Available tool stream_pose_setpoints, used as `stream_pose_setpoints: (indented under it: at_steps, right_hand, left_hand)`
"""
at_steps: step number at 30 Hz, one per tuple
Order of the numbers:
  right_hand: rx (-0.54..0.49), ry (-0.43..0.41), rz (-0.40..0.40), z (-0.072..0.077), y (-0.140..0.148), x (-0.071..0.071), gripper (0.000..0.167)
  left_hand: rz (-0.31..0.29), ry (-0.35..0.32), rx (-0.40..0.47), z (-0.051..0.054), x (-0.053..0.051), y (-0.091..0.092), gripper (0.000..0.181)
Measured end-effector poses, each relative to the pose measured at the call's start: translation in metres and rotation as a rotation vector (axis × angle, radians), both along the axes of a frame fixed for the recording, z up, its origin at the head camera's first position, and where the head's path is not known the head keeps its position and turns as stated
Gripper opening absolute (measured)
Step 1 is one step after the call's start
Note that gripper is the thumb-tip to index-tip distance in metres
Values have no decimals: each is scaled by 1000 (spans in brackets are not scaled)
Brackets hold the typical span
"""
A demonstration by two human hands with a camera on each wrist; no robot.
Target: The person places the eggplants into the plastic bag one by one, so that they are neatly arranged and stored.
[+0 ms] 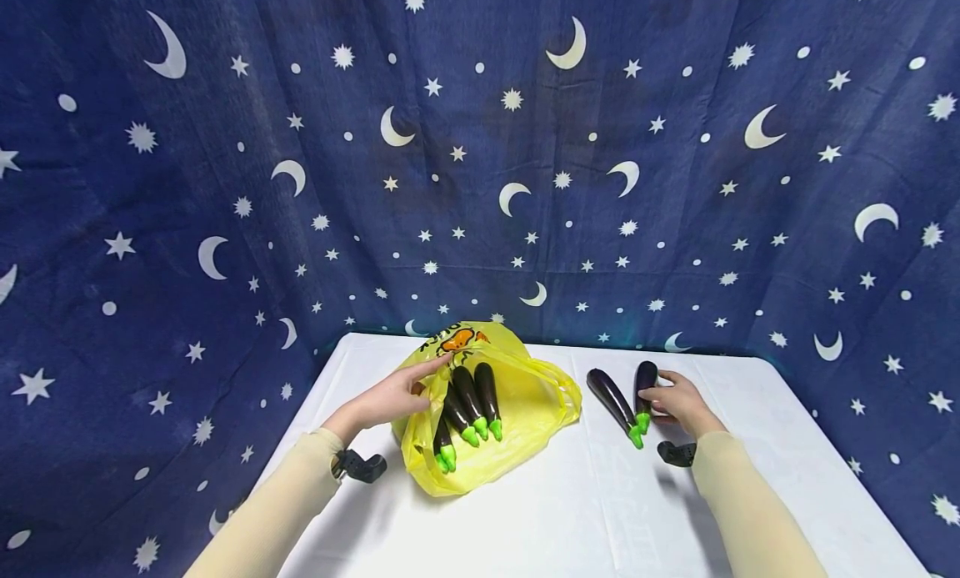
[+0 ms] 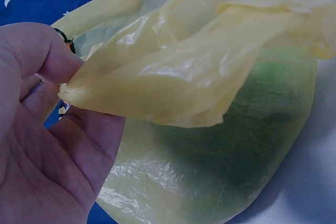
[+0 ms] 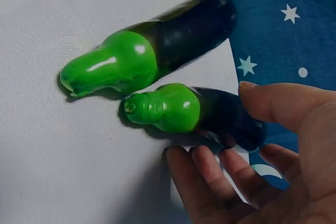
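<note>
My left hand [image 1: 397,394] pinches the rim of a yellow plastic bag [image 1: 517,403] between thumb and fingers, its mouth spread toward me. Inside lie several dark purple eggplants [image 1: 487,390] with green stem ends. Through the film in the left wrist view the eggplants [image 2: 210,150] show only as a dark blur. To the right, my right hand [image 1: 678,401] has its thumb and fingers round an eggplant [image 3: 226,116] on the table. Beside it lies another eggplant [image 3: 189,35], untouched, its green end close to the first one's.
A white cloth covers the table [image 1: 555,520]. Behind and around it hangs a dark blue curtain [image 1: 480,161] with moons and stars. Black wrist cameras [image 1: 363,466] are strapped under both wrists.
</note>
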State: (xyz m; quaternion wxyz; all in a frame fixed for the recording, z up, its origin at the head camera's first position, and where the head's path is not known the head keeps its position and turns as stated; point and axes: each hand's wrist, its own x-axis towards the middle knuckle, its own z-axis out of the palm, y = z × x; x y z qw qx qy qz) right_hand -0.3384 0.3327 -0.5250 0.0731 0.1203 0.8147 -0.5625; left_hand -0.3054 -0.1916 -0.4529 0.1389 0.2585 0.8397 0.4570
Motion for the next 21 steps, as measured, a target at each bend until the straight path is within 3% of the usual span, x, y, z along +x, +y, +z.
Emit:
stream_pose_setpoints:
  at_steps: [21]
  right_hand:
    - [74, -34, -16, 6, -13, 0, 90]
  left_hand:
    - [2, -2, -8, 1, 0, 1, 87]
